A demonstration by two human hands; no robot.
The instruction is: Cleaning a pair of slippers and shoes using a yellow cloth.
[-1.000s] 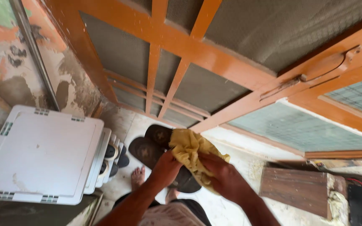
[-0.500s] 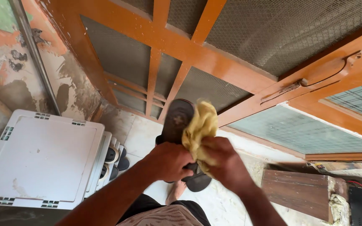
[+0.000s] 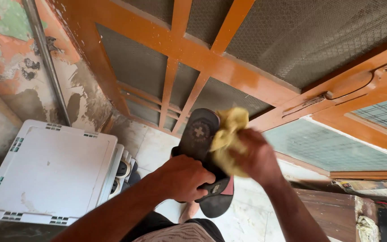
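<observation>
The left hand (image 3: 182,177) is gripping a pair of dark sandals (image 3: 202,157) around the middle, holding them up in front of the orange mesh door (image 3: 229,67), well above the floor (image 3: 251,215). The right hand (image 3: 258,157) is closed on a bunched yellow cloth (image 3: 229,134) and is pressing it against the upper sandal. Compared with a second ago, the sandals are riding higher and turned more upright, and the cloth is sliding nearer the toe end. The wiping looks under way. A white shoe rack (image 3: 50,172) is standing at left.

Left hand (image 3: 183,177) grips dark sandal (image 3: 200,134) — right hand (image 3: 258,157) presses yellow cloth (image 3: 227,134).
</observation>
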